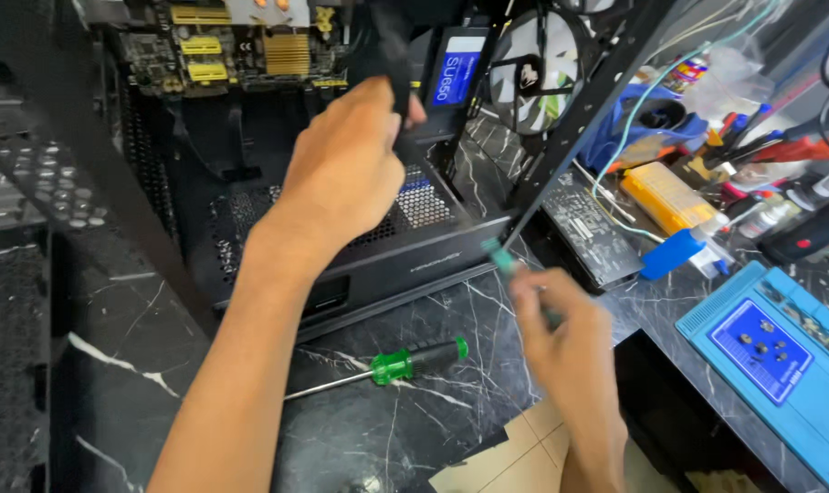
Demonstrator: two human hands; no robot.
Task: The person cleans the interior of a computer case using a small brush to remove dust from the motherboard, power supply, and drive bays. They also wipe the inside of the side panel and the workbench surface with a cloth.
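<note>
**Hands at an open computer case on a marbled worktop**

Cables [389, 55], a dark bundle, are clasped in the left hand [346, 173], which is closed around them above the black power supply box [378, 246] in the bottom of the open computer case [186, 183]. The right hand [565, 333] is wrapped around a tool with a teal handle [504, 260], whose thin shaft runs up toward the case's black frame bar [579, 119]; what the tip touches cannot be told. Inside the case, a motherboard [223, 46] with gold-coloured heat sinks sits at the top, a small drive with a blue label [456, 73] stands just right of the left hand, and a round fan [533, 73] shows behind the frame.

A green-handled screwdriver [414, 361] lies on the worktop [95, 365] in front of the case, between the two forearms and touching neither. The worktop is black stone with white veins, glossy, and it ends at an edge near the bottom, where pale floor tiles [515, 452] show below.

To the right, a blue mat [780, 356] holds a few small screws in its darker centre panel. Beyond it lies a crowd of tools: a yellow parts box [666, 196], a blue clip-like piece [675, 251], red and black handles [798, 146], and a pale green wire [634, 119] looping across them. At the far left, perforated black metal panels [13, 274] lie flat
</note>
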